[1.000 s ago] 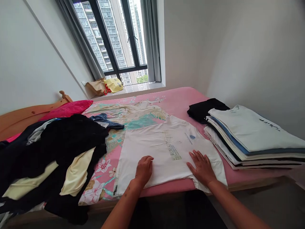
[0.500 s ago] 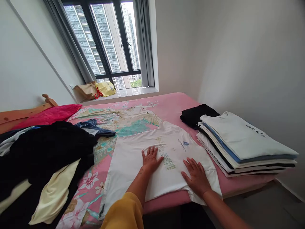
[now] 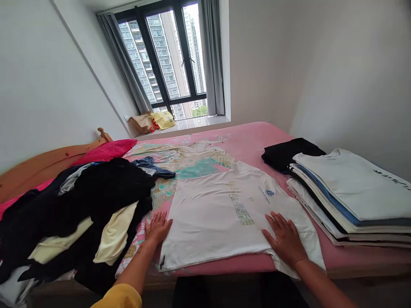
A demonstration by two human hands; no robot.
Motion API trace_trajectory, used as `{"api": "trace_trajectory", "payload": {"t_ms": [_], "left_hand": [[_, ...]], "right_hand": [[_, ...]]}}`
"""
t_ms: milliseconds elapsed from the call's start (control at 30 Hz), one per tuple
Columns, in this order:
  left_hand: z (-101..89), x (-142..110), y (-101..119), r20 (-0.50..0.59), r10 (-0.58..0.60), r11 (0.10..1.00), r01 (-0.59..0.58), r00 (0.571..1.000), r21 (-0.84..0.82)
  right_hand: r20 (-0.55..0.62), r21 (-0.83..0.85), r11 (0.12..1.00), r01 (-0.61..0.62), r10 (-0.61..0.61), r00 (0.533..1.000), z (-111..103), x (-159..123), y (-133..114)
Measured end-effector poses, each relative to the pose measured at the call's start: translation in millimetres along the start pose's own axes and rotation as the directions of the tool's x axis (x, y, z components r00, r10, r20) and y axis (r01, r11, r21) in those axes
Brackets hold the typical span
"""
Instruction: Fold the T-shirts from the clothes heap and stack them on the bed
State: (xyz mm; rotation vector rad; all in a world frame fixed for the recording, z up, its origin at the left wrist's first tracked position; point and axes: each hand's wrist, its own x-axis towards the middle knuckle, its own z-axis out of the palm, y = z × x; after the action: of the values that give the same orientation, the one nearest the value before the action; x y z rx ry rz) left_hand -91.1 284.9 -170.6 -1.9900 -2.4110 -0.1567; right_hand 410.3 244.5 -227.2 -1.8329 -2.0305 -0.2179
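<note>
A white T-shirt (image 3: pixel 218 214) with a small blue logo and printed text lies spread flat on the pink floral bedsheet (image 3: pixel 250 141). My left hand (image 3: pixel 157 227) rests open, fingers spread, on the sheet at the shirt's left edge. My right hand (image 3: pixel 285 240) lies open and flat on the shirt's lower right part, near its sleeve. Neither hand holds anything.
A heap of unfolded dark and cream clothes (image 3: pixel 80 214) covers the bed's left side. A stack of folded shirts (image 3: pixel 349 196) sits at the right, a folded black garment (image 3: pixel 285 152) behind it. Bags (image 3: pixel 154 122) lie on the windowsill; a wooden headboard (image 3: pixel 48 160) is at left.
My left hand has slid left from the middle of the shirt to its left edge. My right hand has stayed on the shirt's lower right part.
</note>
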Motion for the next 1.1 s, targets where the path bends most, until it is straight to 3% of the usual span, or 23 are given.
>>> {"api": "trace_trajectory", "payload": {"t_ms": [100, 200, 267, 367, 467, 567, 667, 733, 800, 867, 967, 1000, 1067, 1100], "left_hand": [[3.1, -7, -7, 0.003, -0.028, 0.997, 0.028, 1.000, -0.068], [11.2, -12, -10, -0.059, 0.069, 0.979, -0.079, 0.996, -0.190], [16.6, -13, -13, -0.101, 0.146, 0.954, -0.166, 0.984, -0.248], [22.5, -13, -19, -0.120, 0.183, 0.923, -0.213, 0.976, -0.322], [25.6, -12, -23, -0.139, 0.206, 0.914, -0.241, 0.969, -0.325], [25.3, -13, -22, -0.123, 0.297, 0.917, -0.319, 0.947, -0.238], [21.9, -14, -19, -0.056, 0.350, 0.919, -0.354, 0.935, -0.170], [19.2, -13, -17, -0.024, 0.333, 0.930, -0.333, 0.942, -0.154], [17.4, -12, -16, -0.006, 0.310, 0.940, -0.307, 0.951, -0.149], [16.8, -12, -16, 0.004, 0.295, 0.944, -0.291, 0.955, -0.152], [15.7, -12, -17, 0.011, 0.284, 0.946, -0.278, 0.959, -0.169], [14.3, -11, -17, 0.012, 0.279, 0.946, -0.273, 0.960, -0.175], [8.7, -7, -14, 0.013, 0.243, 0.955, -0.237, 0.970, -0.180], [4.6, -2, -9, 0.009, 0.210, 0.963, -0.205, 0.978, -0.176]], "right_hand": [[0.032, 0.029, 1.000, -0.011, 0.010, 0.999, 2, 0, 4], [0.115, 0.079, 0.990, -0.113, 0.104, 0.988, -2, 8, 2], [0.174, 0.139, 0.974, -0.180, 0.155, 0.972, -10, 21, -16], [0.226, 0.311, 0.946, -0.091, 0.019, 0.974, -28, 44, -82], [0.266, 0.490, 0.867, 0.095, -0.253, 0.930, -35, 67, -178], [0.305, 0.571, 0.801, 0.179, -0.409, 0.860, -20, 87, -263], [0.357, 0.591, 0.767, 0.251, -0.527, 0.771, 10, 109, -302], [0.400, 0.561, 0.765, 0.316, -0.585, 0.706, 29, 128, -293], [0.441, 0.492, 0.798, 0.347, -0.572, 0.691, 42, 150, -255], [0.483, 0.379, 0.884, 0.274, -0.442, 0.756, 50, 171, -197], [0.488, 0.153, 0.988, 0.019, -0.093, 0.868, 50, 193, -99], [0.467, 0.098, 0.992, -0.083, 0.028, 0.884, 47, 197, -72], [0.435, 0.050, 0.982, -0.182, 0.143, 0.889, 40, 200, -38], [0.420, 0.051, 0.979, -0.197, 0.157, 0.894, 35, 199, -32]]}}
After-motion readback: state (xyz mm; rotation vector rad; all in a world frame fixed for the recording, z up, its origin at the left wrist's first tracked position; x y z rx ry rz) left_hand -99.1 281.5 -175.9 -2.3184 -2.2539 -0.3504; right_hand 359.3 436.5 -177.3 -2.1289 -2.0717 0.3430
